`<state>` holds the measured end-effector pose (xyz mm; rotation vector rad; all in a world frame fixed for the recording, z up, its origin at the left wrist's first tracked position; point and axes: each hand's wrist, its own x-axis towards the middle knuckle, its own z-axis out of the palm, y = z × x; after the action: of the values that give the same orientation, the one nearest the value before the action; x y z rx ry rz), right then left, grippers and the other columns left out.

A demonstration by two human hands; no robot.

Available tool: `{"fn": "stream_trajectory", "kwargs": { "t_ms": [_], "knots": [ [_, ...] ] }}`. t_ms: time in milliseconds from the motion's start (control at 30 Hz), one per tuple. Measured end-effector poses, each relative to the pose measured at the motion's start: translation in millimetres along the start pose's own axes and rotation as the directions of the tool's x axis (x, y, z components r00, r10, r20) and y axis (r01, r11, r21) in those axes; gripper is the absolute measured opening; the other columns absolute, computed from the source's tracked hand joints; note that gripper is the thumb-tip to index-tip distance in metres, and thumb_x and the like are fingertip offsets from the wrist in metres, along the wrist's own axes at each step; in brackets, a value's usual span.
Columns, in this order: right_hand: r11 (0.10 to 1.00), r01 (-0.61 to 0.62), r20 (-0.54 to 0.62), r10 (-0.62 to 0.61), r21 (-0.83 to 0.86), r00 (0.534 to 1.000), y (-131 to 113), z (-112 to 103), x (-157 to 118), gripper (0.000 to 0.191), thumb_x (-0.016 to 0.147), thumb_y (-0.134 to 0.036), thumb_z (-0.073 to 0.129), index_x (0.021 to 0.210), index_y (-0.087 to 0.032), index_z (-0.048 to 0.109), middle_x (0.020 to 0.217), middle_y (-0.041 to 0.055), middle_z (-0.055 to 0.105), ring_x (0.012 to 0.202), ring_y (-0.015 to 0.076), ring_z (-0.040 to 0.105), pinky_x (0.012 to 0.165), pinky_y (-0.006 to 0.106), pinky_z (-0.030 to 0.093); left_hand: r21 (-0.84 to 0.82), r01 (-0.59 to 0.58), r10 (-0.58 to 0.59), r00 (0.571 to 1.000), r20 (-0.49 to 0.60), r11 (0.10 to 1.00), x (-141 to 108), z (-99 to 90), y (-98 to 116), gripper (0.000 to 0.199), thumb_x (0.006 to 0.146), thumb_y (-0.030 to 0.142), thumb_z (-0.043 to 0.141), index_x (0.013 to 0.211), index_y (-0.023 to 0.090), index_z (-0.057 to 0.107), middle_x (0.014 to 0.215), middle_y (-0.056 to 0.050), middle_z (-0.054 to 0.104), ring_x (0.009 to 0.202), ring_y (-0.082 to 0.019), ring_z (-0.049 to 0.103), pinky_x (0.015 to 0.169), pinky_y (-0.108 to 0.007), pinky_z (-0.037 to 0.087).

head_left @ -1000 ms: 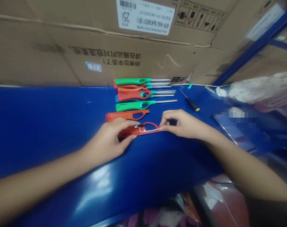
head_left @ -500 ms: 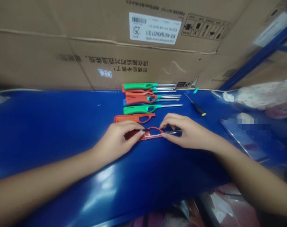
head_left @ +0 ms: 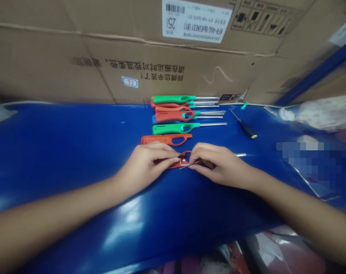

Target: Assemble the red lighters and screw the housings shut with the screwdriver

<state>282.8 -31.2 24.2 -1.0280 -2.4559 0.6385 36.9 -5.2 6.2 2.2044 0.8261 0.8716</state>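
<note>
Between my hands, low on the blue table, is an opened orange lighter casing (head_left: 175,165) with a white tube or wire inside its trigger loop. My left hand (head_left: 150,161) pinches the casing's left part, at a small black piece, thumb and fingers closed. My right hand (head_left: 215,161) is closed on a thin metal rod (head_left: 184,167), whose end crosses the casing's front. Part of that rod is hidden by my fingers. Just behind the casing lies a separate orange casing half (head_left: 158,139). A metal tube (head_left: 241,155) with a teal piece shows past my right hand.
Several assembled lighters in green (head_left: 170,129), red (head_left: 173,115) and other colours lie stacked at the back. Right of them is a screwdriver (head_left: 247,129). A cardboard box (head_left: 76,49) walls off the rear, and a white bag (head_left: 315,114) sits at right.
My right hand has shifted in over the trigger loop, and a rod end now shows across the casing. A tube with teal has come into sight. The view has tilted slightly.
</note>
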Motion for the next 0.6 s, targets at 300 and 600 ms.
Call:
{"fn": "stream_trajectory", "kwargs": {
  "t_ms": [300,600],
  "knots": [
    [0.998,0.024,0.028,-0.023,-0.054,0.999,1.0,1.1,0.6,0.012,0.099,-0.026,0.055,0.101,-0.022,0.066,0.100,0.0041,0.066,0.085,0.0132,0.061,0.071,0.024,0.045,0.010,-0.024,0.024,1.000,0.005,1.000,3.2,3.6,0.2,0.012,0.091,0.018,0.068,0.092,0.022,0.080,0.094,-0.002,0.078,0.089,-0.018,0.073,0.083,-0.029,0.059],
    [0.996,0.049,0.025,-0.047,-0.073,0.999,1.5,0.1,0.0,0.015,0.101,-0.026,0.052,0.108,-0.022,0.064,0.101,0.0038,0.066,0.083,0.0118,0.060,0.069,0.022,0.045,0.392,-0.229,0.206,0.973,0.102,0.891,-0.3,0.1,-3.1,0.022,0.098,0.023,0.057,0.106,0.019,0.077,0.106,-0.008,0.076,0.097,-0.022,0.070,0.085,-0.035,0.058]
  ]
}}
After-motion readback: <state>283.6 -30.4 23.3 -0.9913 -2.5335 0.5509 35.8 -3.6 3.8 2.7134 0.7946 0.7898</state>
